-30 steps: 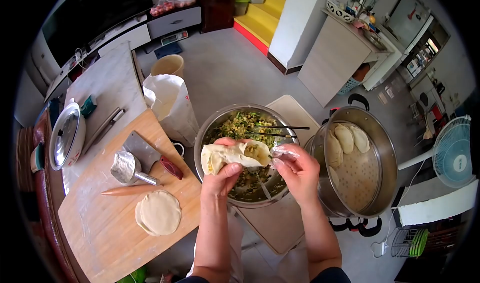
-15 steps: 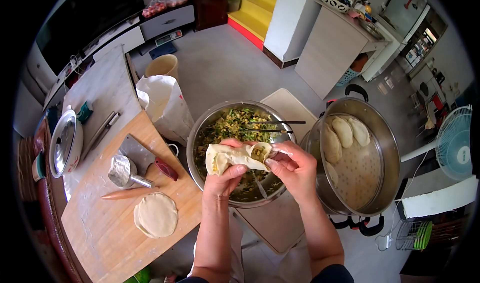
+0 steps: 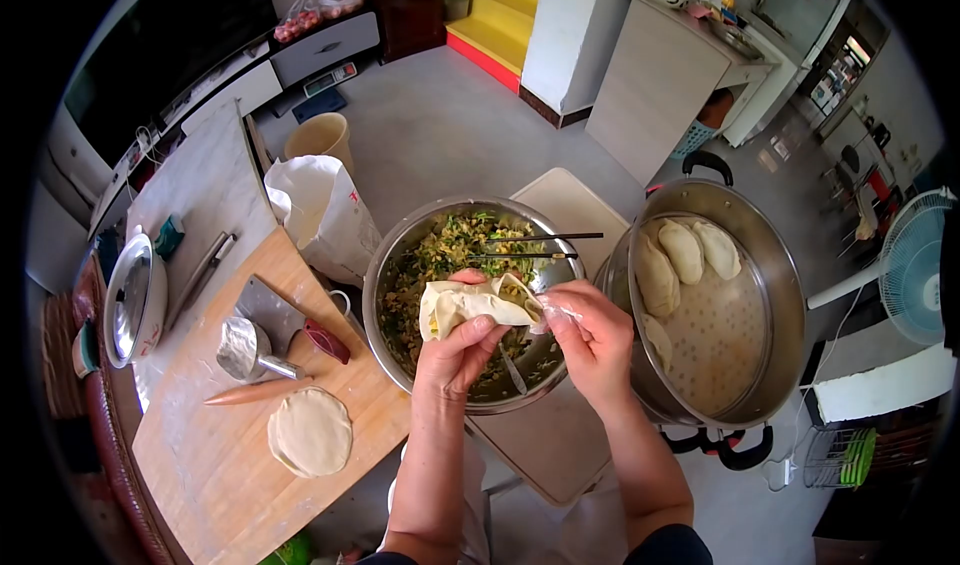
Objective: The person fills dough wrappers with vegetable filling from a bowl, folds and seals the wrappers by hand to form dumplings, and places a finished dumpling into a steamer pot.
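My left hand [image 3: 455, 350] is wrapped round a partly folded dough dumpling [image 3: 475, 307] from below. At its right end, my right hand [image 3: 592, 335] pinches the dough edge between thumb and fingers. Some filling shows in folds at the left end. Beneath both hands is a steel bowl [image 3: 376, 310] of chopped green and yellow filling [image 3: 440, 250], with black chopsticks [image 3: 545, 237] across its rim and a spoon [image 3: 512, 365] inside. Several finished dumplings [image 3: 682, 252] lie in a steamer pot [image 3: 785, 315] at the right.
On the wooden board [image 3: 200, 465] at left are dough wrappers [image 3: 310, 432], a cleaver [image 3: 268, 310], a rolling pin [image 3: 245, 392] and a metal scoop [image 3: 240, 350]. A white sack [image 3: 325, 225] stands behind. A fan [image 3: 915, 265] is at far right.
The opening at the dumpling's right end has narrowed, with my right hand now pinching its edge. The whole view has shifted slightly, and the bowl appears further left.
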Demonstrator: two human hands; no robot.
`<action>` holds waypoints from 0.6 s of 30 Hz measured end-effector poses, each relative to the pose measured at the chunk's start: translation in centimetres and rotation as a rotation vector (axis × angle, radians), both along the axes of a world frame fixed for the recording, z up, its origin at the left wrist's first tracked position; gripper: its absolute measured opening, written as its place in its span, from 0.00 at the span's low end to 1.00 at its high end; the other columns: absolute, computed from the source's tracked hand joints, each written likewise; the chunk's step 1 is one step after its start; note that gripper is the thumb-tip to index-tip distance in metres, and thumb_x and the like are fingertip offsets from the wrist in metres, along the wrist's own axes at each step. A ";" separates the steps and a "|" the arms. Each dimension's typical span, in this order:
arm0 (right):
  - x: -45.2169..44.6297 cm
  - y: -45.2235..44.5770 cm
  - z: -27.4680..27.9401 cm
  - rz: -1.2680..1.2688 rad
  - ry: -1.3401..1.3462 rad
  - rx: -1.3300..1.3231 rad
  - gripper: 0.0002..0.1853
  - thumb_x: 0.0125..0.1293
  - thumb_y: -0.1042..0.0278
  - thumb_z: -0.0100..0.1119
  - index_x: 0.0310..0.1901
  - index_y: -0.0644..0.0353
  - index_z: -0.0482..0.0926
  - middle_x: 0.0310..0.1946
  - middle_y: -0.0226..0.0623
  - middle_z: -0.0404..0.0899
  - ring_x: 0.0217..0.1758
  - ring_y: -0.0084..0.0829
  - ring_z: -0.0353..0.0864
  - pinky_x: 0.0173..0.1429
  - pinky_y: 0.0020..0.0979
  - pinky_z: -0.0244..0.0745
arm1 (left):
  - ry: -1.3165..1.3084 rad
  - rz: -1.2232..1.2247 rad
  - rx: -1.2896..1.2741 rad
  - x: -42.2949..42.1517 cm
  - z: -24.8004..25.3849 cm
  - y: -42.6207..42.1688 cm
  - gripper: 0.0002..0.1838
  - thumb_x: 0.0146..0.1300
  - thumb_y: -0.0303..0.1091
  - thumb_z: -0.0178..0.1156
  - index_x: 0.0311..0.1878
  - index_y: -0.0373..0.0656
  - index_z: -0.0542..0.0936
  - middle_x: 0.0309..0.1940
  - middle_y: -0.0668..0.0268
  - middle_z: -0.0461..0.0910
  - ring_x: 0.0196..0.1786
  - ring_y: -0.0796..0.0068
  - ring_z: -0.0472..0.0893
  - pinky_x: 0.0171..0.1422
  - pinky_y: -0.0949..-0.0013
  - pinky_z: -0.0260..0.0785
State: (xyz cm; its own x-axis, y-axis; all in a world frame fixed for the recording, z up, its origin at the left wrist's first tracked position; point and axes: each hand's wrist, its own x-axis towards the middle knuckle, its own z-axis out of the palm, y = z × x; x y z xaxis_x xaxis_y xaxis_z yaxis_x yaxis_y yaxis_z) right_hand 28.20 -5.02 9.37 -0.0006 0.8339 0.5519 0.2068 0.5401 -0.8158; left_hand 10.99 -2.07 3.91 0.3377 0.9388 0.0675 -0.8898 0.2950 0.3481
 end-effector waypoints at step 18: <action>0.3 -0.2 -0.5 0.005 0.089 -0.082 0.09 0.64 0.84 0.64 0.45 0.68 0.79 0.42 0.37 0.80 0.42 0.22 0.80 0.46 0.24 0.76 | 0.112 -0.015 0.119 0.0 0.1 -0.1 0.31 0.52 0.16 0.72 0.59 0.40 0.73 0.57 0.50 0.79 0.59 0.57 0.81 0.61 0.57 0.81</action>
State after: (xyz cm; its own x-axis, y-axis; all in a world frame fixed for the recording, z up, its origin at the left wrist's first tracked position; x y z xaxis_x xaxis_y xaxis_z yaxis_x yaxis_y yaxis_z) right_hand 28.50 -5.20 8.86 0.0410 0.8764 0.4799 0.1291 0.4716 -0.8723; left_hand 10.98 -2.18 3.99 0.3632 0.9212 0.1396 -0.8394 0.2586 0.4780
